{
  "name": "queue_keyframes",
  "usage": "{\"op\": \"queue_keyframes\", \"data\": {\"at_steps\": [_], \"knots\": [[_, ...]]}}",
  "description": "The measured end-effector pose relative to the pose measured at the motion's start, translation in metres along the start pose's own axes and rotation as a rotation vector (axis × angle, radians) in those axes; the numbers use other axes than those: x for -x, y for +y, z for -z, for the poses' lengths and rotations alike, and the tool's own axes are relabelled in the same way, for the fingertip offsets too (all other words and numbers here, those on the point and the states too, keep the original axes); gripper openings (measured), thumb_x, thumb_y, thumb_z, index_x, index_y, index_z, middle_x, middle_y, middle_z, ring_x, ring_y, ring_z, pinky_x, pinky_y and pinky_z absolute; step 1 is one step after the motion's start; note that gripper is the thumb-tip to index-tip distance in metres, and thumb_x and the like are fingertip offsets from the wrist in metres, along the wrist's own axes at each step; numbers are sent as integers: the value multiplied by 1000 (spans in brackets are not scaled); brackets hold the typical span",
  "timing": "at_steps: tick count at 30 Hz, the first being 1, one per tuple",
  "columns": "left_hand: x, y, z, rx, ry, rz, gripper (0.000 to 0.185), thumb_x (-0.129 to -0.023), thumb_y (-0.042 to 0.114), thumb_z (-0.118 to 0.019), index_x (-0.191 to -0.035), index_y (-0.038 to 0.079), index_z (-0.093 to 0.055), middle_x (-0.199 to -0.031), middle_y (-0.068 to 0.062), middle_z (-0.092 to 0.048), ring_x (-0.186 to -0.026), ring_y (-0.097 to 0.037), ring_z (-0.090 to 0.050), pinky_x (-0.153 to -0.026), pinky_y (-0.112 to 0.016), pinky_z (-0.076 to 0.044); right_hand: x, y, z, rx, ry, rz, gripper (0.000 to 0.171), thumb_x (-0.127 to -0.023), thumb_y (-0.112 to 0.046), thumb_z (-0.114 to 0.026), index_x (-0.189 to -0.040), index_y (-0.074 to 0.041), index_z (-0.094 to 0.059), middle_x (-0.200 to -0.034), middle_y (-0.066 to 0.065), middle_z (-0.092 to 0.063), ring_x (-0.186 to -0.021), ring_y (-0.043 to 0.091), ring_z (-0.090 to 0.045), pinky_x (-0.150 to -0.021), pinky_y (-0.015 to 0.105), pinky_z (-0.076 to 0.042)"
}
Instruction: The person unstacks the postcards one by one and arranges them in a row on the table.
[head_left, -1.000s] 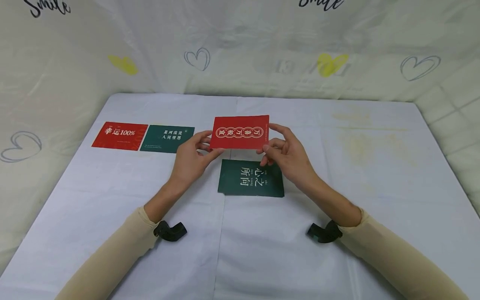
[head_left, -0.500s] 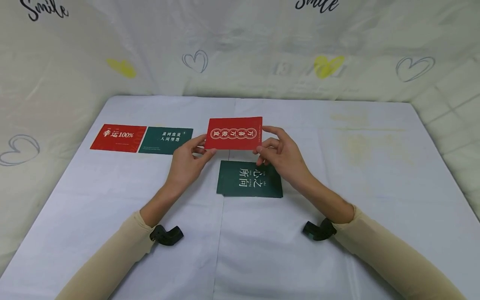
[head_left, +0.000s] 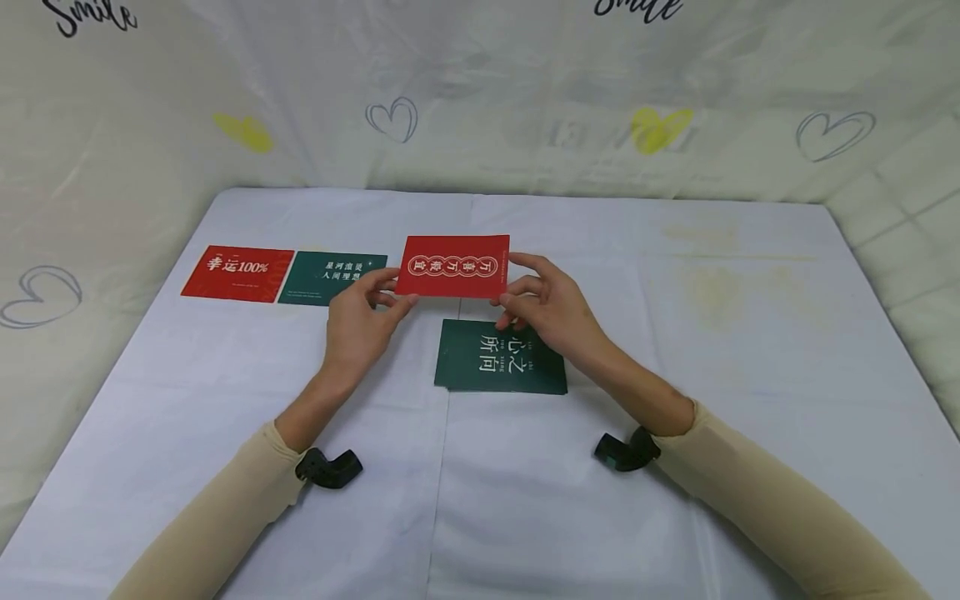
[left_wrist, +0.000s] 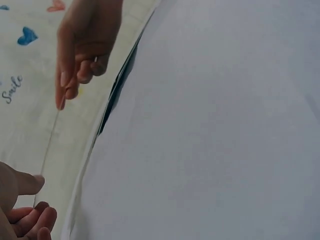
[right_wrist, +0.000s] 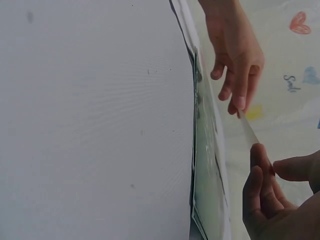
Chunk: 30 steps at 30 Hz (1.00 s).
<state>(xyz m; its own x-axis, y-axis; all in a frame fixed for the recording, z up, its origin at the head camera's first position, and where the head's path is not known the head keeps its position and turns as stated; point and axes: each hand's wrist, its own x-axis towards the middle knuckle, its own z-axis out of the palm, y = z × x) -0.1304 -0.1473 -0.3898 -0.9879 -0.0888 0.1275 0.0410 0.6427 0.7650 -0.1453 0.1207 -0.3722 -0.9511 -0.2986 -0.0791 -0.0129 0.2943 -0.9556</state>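
Note:
A red card (head_left: 453,267) with white lettering in linked rings is held above the table between both hands. My left hand (head_left: 358,325) pinches its left edge between thumb and fingers. At the card's lower right corner, my right hand (head_left: 555,308) grips with thumb and fingertips. Both wrist views show the card edge-on as a thin line, clear of the table. Just below it in the head view lies a small stack of green cards (head_left: 465,367) with white characters, its top right part behind my right fingers.
On the left of the white-covered table (head_left: 225,400), a red card (head_left: 238,274) and a green card (head_left: 322,275) lie side by side, the green one partly behind my left hand. A pale curtain (head_left: 510,75) with hearts stands behind the table.
Both hands have moved left with the red card, bringing it nearer the green card in the row. The stack and the two laid cards stay in place.

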Motion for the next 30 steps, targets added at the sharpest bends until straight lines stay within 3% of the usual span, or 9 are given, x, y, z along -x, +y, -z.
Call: {"op": "queue_keyframes", "data": {"at_steps": [15,30], "knots": [[0,-6,7,-119,-25,51,57,-94,31,-78,-143,7,-62,-113,-14,-72,-98,-27,-67,-77,-28,-51,-8,-3,-10,59,7,-52,57,-103,-20,-66,-156,-13,-46,-115,13,-78,-86,24,-79,-81,24,-61],[-2,-14,13,-185,-62,55,51,-96,32,-76,-139,6,-65,-89,-11,-63,-79,-22,-56,-63,-29,-42,-14,0,-16,121,-78,-117,62,-103,-26,-66,-158,-11,-43,-120,14,-75,-92,23,-77,-86,33,-63]]}}
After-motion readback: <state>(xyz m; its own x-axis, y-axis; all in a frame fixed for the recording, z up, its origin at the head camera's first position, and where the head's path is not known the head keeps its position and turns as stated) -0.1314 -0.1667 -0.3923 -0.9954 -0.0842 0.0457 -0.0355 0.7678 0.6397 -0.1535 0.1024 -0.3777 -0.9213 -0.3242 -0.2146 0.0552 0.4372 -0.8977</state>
